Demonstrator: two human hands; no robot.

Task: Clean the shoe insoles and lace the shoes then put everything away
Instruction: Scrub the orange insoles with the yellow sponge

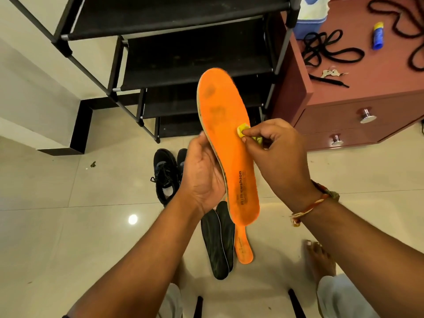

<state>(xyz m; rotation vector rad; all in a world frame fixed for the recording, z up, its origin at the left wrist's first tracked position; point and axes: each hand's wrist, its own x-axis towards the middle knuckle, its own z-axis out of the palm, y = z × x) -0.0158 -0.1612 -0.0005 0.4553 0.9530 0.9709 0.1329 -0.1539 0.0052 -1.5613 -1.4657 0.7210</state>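
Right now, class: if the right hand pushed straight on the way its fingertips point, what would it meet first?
The right hand pinches a small yellow cloth, pointing left into the orange insole. The cloth already seems to touch the insole, so that comes first; behind it, probably the left hand.

second orange insole: mostly hidden behind the held orange insole, only its heel end shows.
yellow cloth: largely covered by the right hand.
shoes: right 1 partly hidden behind the left hand.
small print under "AIR cushion": unreadable.
shoe rack: top cut off.
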